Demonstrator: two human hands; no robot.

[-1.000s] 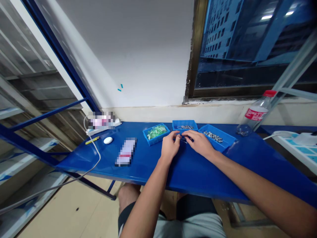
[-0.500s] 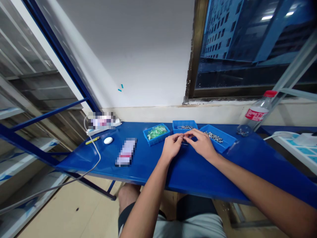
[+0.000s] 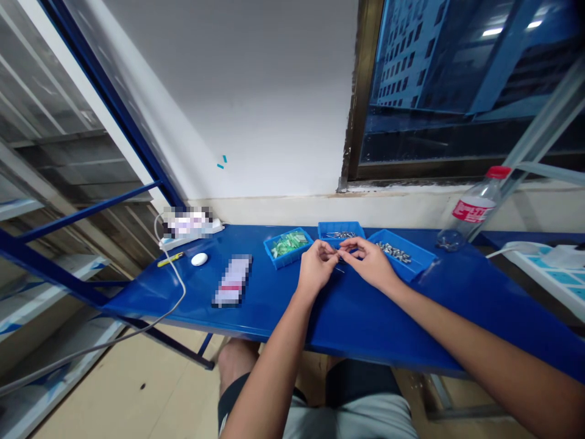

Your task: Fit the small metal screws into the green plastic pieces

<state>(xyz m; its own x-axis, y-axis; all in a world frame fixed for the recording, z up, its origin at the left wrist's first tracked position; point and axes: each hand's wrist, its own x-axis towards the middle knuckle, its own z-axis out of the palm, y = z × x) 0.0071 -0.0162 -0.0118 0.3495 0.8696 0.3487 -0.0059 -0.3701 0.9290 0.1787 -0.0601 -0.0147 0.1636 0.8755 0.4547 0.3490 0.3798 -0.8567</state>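
Observation:
My left hand [image 3: 317, 266] and my right hand [image 3: 365, 262] meet over the blue table, fingertips pinched close together. Between them is something small and dark that I cannot make out. A thin metal piece [image 3: 339, 269] shows just below the fingertips; whether it is held or lying on the table I cannot tell. Behind my hands stands a blue bin of thin metal parts [image 3: 340, 235]. To the right, partly behind my right hand, another blue bin holds short silvery parts [image 3: 395, 253]. Left of my left hand sits a blue bin with green pieces [image 3: 289, 244].
A phone [image 3: 232, 280], a white oval object [image 3: 199, 260] and a yellow tool [image 3: 170, 260] lie on the left of the blue table [image 3: 274, 305]. A grey cable [image 3: 180, 299] hangs over the edge. A red-capped bottle [image 3: 475, 210] stands back right, near a power strip [image 3: 548, 268].
Both hands stay together in the same place. Their fingers have shifted slightly, with the left fingers more curled, and the thin metal piece below them sits at a different angle.

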